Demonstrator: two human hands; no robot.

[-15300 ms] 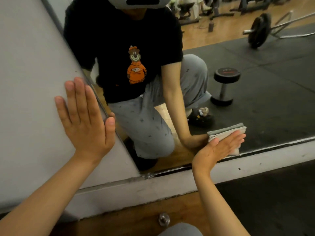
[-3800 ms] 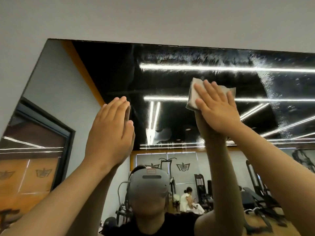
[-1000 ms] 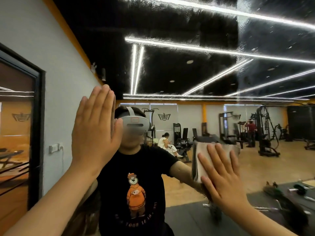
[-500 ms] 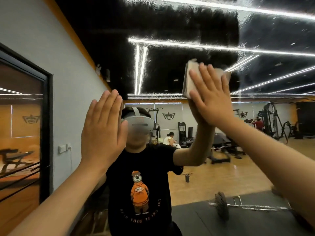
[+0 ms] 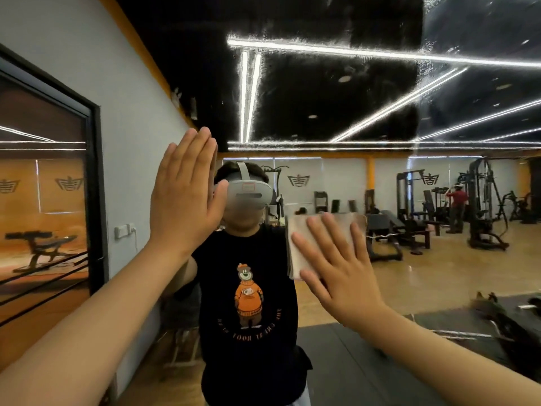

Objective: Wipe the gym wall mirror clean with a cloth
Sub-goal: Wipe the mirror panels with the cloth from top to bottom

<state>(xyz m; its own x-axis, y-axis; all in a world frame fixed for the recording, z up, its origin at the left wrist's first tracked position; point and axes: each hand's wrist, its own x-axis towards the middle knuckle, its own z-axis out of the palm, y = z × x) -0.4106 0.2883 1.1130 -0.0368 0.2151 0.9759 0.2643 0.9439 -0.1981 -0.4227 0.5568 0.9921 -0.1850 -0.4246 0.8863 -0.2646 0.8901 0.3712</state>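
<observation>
Right hand flat, fingers spread, pressing folded cloth onto mirror — likely for even pressure; left hand flat on glass — seemingly bracing.

The mirror is glossy glass, its upper part hazed with streaky, speckled smears. The cloth looks pale, soft and matt, a folded woven fabric. In the reflection, the floor is shiny wood, the mat dull black rubber, the headset smooth grey plastic.
</observation>
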